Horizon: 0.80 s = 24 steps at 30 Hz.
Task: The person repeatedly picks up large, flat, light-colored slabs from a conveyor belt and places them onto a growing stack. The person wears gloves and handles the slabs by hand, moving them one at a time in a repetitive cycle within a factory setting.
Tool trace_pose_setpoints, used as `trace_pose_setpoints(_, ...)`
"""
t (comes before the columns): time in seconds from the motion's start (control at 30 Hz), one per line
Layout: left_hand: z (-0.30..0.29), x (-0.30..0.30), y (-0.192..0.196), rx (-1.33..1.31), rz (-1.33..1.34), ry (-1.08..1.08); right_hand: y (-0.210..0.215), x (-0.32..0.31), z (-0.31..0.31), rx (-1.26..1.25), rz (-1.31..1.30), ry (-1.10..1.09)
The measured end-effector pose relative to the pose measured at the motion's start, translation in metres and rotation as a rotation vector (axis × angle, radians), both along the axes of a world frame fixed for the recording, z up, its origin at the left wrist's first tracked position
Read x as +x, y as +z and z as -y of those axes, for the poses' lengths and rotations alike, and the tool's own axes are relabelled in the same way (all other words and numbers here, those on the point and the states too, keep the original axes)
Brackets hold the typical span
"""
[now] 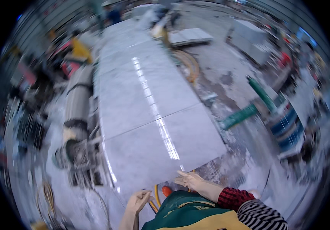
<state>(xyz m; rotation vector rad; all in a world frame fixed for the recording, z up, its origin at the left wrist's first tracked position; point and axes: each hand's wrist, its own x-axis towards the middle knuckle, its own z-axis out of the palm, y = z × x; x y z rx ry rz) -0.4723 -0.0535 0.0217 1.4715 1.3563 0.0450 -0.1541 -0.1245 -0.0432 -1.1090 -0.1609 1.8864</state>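
A long run of glossy pale stone slabs (138,153) stretches away from me, with a dark seam crossing between the nearest slab and the one beyond. My right hand (193,181) is at the near edge of the nearest slab, its fingers stretched out; blur hides whether they touch the stone. Left of it, just short of the same edge, my left hand (137,201) is loosely bent with its fingers apart. Nothing shows in either hand. A green and yellow apron (184,211) covers my front.
A thick grey cylinder (78,101) and dusty machinery (82,153) line the slabs' left side. Right of them are green cylinders (240,117), a blue-striped drum (287,128) and a yellow hose (190,63). Stone blocks (249,40) stand farther back. A blurred person (114,16) is at the far end.
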Motion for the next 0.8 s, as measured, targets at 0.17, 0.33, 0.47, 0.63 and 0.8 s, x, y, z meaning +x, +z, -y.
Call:
trace_pose_setpoints(0.17, -0.085, 0.054, 0.001, 0.767, 0.133, -0.065, 0.043, 0.032, 0.011, -0.002, 0.077, 0.013)
trace_pose_setpoints(0.33, -0.183, 0.115, -0.001, 0.988, -0.425, -0.495, 0.005, 0.05, 0.015, 0.038, 0.046, 0.095)
trace_pose_setpoints(0.47, -0.203, 0.131, -0.05, 1.217, -0.555, -0.386, -0.027, 0.049, 0.014, 0.096, -0.018, 0.124)
trace_pose_setpoints(0.63, -0.164, 0.161, 0.002, 1.101, -0.663, -0.464, -0.06, 0.049, 0.031, 0.097, -0.116, 0.075)
trace_pose_setpoints(0.8, -0.172, 0.144, -0.021, 1.381, -0.58, -0.39, -0.048, 0.036, 0.017, 0.55, 0.378, 0.178)
